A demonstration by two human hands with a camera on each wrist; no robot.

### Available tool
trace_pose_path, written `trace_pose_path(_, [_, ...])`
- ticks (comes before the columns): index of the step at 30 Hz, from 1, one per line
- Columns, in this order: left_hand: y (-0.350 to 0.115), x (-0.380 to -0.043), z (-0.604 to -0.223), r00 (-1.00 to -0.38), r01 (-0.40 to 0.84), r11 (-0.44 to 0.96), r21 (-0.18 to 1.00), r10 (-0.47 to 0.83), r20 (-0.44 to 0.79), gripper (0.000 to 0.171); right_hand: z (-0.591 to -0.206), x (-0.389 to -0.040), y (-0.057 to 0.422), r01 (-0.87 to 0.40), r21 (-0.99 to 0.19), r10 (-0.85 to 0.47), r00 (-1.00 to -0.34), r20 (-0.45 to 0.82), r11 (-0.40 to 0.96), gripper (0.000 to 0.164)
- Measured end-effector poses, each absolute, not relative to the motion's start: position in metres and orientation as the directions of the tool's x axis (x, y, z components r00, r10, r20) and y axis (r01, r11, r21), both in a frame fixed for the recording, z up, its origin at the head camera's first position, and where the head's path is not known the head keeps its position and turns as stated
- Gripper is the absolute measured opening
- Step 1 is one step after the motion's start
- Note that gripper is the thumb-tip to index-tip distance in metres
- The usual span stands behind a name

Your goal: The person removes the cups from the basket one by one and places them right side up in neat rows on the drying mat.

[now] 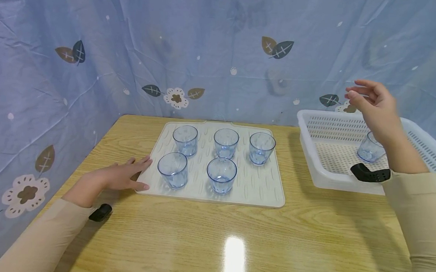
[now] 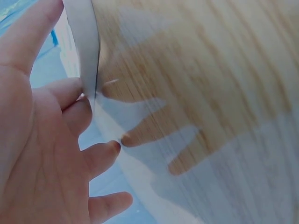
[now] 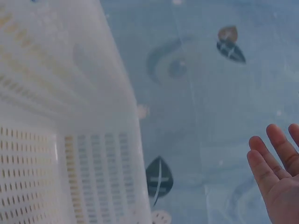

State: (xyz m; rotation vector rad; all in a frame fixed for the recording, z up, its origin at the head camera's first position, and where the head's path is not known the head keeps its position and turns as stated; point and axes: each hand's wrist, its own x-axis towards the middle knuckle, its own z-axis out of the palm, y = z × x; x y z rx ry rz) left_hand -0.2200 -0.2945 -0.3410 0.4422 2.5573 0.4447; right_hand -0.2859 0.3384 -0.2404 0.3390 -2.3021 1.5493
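Observation:
Several clear bluish glasses (image 1: 221,177) stand upright on a white textured mat (image 1: 252,189), three in the back row and two in front. My left hand (image 1: 121,176) is at the mat's left edge, fingers spread, thumb near the front corner; the left wrist view shows fingertips at the mat's rim (image 2: 88,51). Over the white plastic basket (image 1: 312,174) on the right, my right hand (image 1: 378,109) is raised with loosely bent fingers and holds nothing. One more glass (image 1: 369,150) sits inside the basket, partly hidden behind the right forearm.
A wooden table (image 1: 183,237) carries the mat and the basket, with a strip of wood between them. Blue patterned cloth (image 1: 215,49) hangs behind the table and along its left side. The basket's slotted walls (image 3: 103,154) rise around its floor.

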Motion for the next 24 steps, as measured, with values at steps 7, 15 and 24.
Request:
trace_pose_path(7, [-0.295,-0.219,-0.341,-0.819,0.235,0.886,0.399,0.401,-0.41,0.104,-0.249,-0.298,0.372,-0.256,-0.855,0.156,-0.921,0.358,0.45,0.051])
trace_pose_path(15, [-0.296,-0.22,-0.342,-0.816,0.225,0.885,0.407,0.399,-0.417,0.105,-0.262,-0.301,0.401,-0.14,-0.849,0.25,-0.92,0.302,0.509,0.057])
trace_pose_path(24, [-0.296,-0.222,-0.343,-0.818,0.225,0.893,0.39,0.391,-0.423,0.105,-0.272,-0.303,0.421,0.041,-0.77,0.296,-0.935,0.195,0.637,0.081])
